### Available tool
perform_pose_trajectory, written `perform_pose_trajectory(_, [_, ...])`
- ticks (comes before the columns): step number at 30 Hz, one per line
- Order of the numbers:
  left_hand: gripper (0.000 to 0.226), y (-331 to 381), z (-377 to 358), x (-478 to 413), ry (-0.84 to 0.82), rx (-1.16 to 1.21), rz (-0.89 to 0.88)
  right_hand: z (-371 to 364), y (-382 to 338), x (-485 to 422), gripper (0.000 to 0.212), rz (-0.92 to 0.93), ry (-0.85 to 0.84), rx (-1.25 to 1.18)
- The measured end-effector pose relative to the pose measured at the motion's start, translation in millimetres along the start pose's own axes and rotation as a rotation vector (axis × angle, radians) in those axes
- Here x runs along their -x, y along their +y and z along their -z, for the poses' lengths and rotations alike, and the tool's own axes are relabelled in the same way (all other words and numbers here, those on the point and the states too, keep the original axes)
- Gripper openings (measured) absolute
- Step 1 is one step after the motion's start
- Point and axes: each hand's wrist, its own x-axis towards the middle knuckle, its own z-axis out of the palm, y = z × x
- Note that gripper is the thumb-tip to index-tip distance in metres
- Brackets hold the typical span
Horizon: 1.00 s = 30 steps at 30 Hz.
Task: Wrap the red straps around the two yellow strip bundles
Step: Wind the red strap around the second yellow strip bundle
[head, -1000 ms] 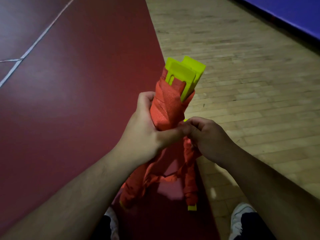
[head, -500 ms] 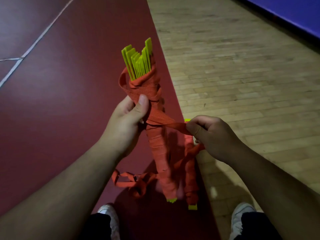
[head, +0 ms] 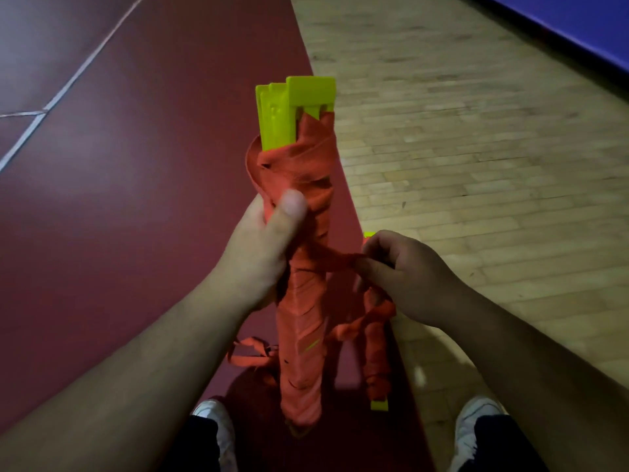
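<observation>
Currently, head view: left grip [head: 262, 253] is closed round the tall yellow bundle [head: 299, 110], thumb pressed on its red wrapping. That bundle stands upright, yellow ends poking out on top. Right grip [head: 408, 277] pinches the red strap [head: 335, 262] running across from the bundle's middle. Second bundle [head: 376, 356] is just below the right grip, wrapped in red, yellow tip at the bottom. Red floor [head: 136, 199] left, wood floor [head: 476, 165] right.
</observation>
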Motion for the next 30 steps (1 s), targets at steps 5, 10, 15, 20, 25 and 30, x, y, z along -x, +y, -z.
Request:
perform_pose_trajectory(5, [0.069,6,1,1,0.017,-0.071,-0.088,2,1,2,0.013,-0.051,-0.040,-0.015])
perform_pose_trajectory(10, [0.040,4,2,2,0.103,-0.019,-0.048,0,0,4,0.015,-0.040,0.009,0.031])
perform_pose_trajectory(15, [0.045,4,0,-3,0.236,0.064,-0.001,1,-6,7,0.022,0.014,-0.016,0.028])
perform_pose_trajectory(20, [0.049,1,-3,-4,0.260,0.057,0.021,1,-12,10,0.023,0.099,-0.065,-0.071])
perform_pose_trajectory(25, [0.049,5,-5,-3,0.266,0.054,0.026,1,-13,8,0.018,0.139,-0.094,-0.147])
perform_pose_trajectory(30, [0.051,3,2,-4,0.279,0.000,0.021,0,-14,6,0.037,0.070,0.024,-0.092])
